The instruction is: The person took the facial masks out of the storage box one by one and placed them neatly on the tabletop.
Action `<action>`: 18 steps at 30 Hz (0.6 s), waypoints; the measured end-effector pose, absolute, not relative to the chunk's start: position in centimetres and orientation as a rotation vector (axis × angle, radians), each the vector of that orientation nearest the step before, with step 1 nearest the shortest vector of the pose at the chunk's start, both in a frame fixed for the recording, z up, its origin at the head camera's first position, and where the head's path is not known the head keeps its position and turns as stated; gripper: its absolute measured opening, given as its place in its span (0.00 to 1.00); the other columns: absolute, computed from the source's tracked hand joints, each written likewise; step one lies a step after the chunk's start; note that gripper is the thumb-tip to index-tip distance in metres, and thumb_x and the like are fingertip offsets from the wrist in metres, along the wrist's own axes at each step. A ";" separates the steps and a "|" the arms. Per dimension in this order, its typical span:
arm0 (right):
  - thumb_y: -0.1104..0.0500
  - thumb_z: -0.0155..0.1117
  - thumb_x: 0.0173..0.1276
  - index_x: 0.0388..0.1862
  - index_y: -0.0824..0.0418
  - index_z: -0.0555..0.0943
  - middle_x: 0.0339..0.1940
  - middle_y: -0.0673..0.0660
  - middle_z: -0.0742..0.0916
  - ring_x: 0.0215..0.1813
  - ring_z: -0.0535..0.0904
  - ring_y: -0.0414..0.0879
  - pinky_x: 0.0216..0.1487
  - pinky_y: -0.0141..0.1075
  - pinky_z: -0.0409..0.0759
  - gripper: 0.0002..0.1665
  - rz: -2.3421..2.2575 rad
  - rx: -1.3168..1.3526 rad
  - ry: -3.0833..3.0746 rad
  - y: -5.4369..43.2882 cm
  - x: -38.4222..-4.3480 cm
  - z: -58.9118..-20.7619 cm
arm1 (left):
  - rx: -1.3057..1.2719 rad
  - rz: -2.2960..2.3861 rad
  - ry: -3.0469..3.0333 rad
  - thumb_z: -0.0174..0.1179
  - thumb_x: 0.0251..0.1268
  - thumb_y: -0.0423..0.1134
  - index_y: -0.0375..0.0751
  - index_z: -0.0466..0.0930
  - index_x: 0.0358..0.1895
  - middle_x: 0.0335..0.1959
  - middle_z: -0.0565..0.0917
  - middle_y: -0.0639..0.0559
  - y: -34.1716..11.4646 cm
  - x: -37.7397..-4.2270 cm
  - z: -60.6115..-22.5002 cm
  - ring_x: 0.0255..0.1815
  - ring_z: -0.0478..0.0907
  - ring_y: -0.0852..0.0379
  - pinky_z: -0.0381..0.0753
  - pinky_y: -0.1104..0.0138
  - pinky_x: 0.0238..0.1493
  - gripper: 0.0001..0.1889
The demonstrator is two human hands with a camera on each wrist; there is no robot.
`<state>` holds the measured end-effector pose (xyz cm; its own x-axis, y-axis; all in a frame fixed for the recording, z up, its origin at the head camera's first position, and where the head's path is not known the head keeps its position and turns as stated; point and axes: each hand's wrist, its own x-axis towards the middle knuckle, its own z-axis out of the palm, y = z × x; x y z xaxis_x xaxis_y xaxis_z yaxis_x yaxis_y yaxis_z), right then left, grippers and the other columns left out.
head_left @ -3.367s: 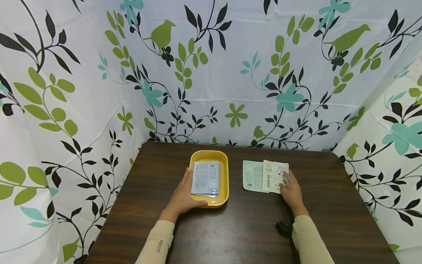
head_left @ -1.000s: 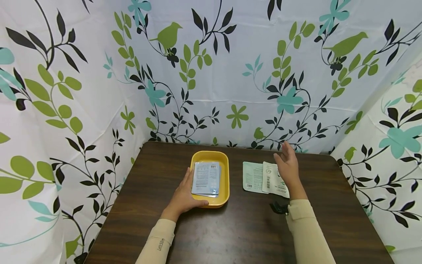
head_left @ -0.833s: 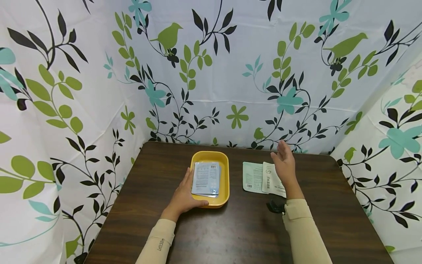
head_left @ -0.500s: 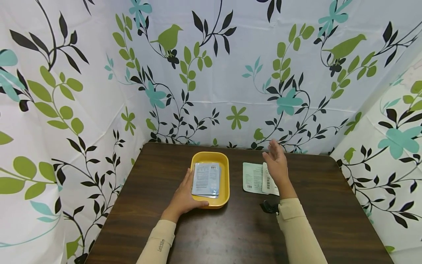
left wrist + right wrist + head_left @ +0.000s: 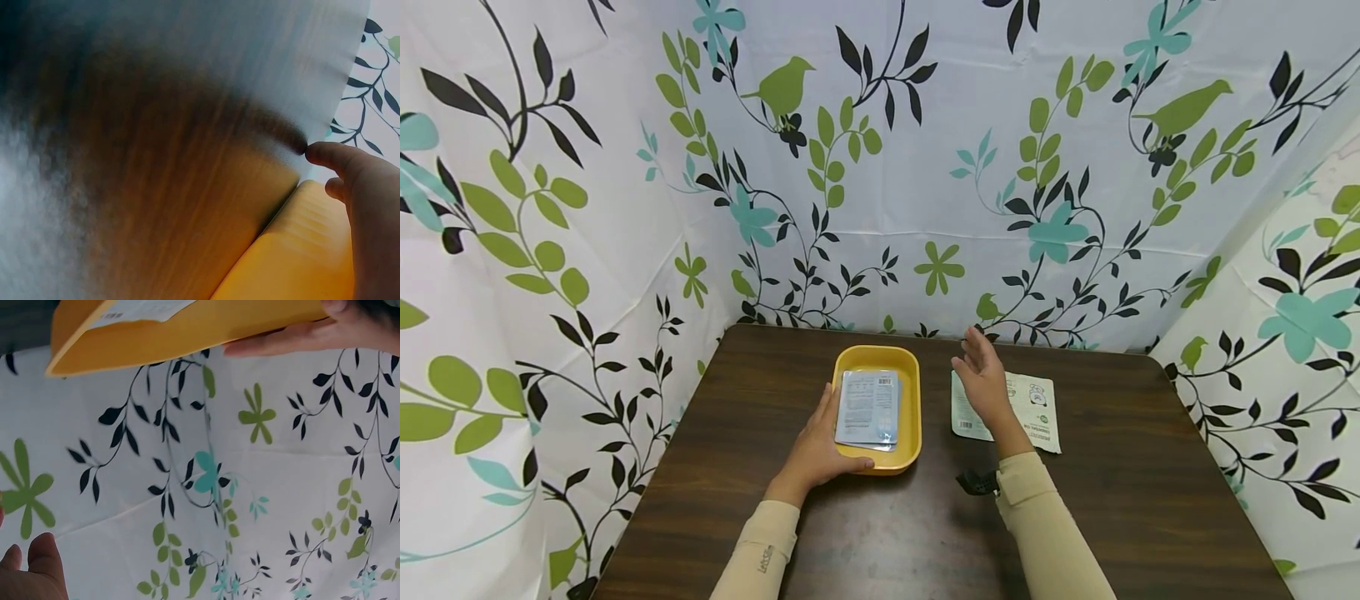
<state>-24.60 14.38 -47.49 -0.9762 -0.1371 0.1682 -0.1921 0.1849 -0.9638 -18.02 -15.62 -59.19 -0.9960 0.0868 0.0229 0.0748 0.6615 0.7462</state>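
My left hand (image 5: 816,450) rests against a yellow plastic tray (image 5: 913,400), its fingers straight along the left side and the thumb at the front edge. Inside that tray lie light blue flat packets (image 5: 868,407), one overlapping another. My right hand (image 5: 985,377) is raised, palm facing left and fingers loose, holding nothing. Behind it are a mint green packet (image 5: 963,417) and a white printed packet (image 5: 1036,408), both partly hidden. The left wrist view shows the fingertips (image 5: 315,153) beside the tray wall (image 5: 300,256). Right fingers (image 5: 45,562) appear bare in the right wrist view.
A dark wooden table (image 5: 895,542) carries everything. Its back edge meets a white curtain (image 5: 940,208) with leaf and bird prints, which also hangs at both sides. A black wrist strap piece (image 5: 977,482) sticks out by the right cuff.
Earlier my right hand touched the white packet; it has since come off it, risen and moved left towards the tray. The white packet lies slightly turned. The left hand stays put.
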 end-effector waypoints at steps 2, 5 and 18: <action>0.62 0.55 0.80 0.84 0.64 0.51 0.84 0.64 0.61 0.84 0.57 0.60 0.82 0.50 0.57 0.40 1.971 0.340 -2.374 13.6 -25.0 -48.8 | 0.139 1.277 2.850 0.80 0.27 0.73 0.61 0.37 0.85 0.87 0.38 0.59 -15.6 -18.0 -59.2 0.85 0.49 0.41 0.58 0.36 0.76 0.78; 0.61 0.56 0.80 0.84 0.62 0.52 0.83 0.64 0.62 0.83 0.58 0.60 0.82 0.51 0.58 0.40 1.986 0.358 -2.355 12.3 -25.5 -50.8 | 0.139 1.278 2.850 0.80 0.28 0.73 0.62 0.37 0.85 0.87 0.38 0.59 -15.6 -18.0 -59.1 0.85 0.49 0.40 0.57 0.35 0.76 0.78; 0.61 0.56 0.77 0.81 0.55 0.60 0.81 0.60 0.67 0.80 0.65 0.57 0.78 0.51 0.64 0.36 2.086 0.265 -2.338 7.3 -24.5 -54.3 | 0.146 1.267 2.877 0.79 0.27 0.74 0.60 0.38 0.85 0.87 0.40 0.53 -15.6 -18.0 -59.1 0.84 0.51 0.38 0.60 0.35 0.75 0.78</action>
<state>-24.45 7.31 -54.28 -0.9858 -0.1276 0.1095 -0.1233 0.1056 -0.9867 -17.97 -15.59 -59.12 -0.9957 0.0826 0.0421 0.0868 0.6714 0.7360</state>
